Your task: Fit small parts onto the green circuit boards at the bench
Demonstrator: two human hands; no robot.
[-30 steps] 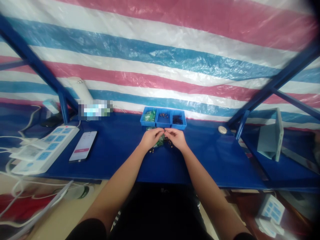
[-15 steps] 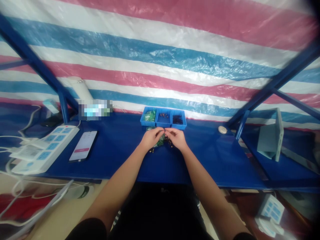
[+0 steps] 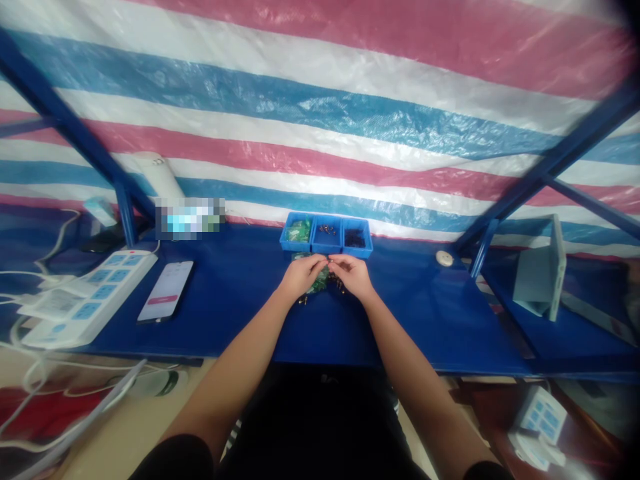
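While both forearms come in over the front edge of the bench [image 3: 425,320], the left hand [image 3: 303,275] and right hand [image 3: 351,275] meet fingertip to fingertip about midway between its left and right ends. Each grip looks pinched, thumb against fingers, but whatever might be caught in there is way too small, so honestly I can't make out if either one's got a part. Right under the hands there's a little heap of green pieces [image 3: 319,283], partly covered, with some brass-coloured bits [image 3: 341,288] by the right hand and a small stray bit [image 3: 303,301] on the front-edge side of the left wrist.

Just past the fingers, up near the back edge, three blue bins sit side by side: the left bin [image 3: 294,247] has green stuff in it, the middle bin [image 3: 327,247] a few brass-looking bits, and the right bin [image 3: 358,253] a load of dark bits. Over toward the left end there's a phone [image 3: 167,291] lying screen up, next to a fat white power strip [image 3: 93,300]. A round cream-coloured thing [image 3: 445,259] sits toward the back right corner.
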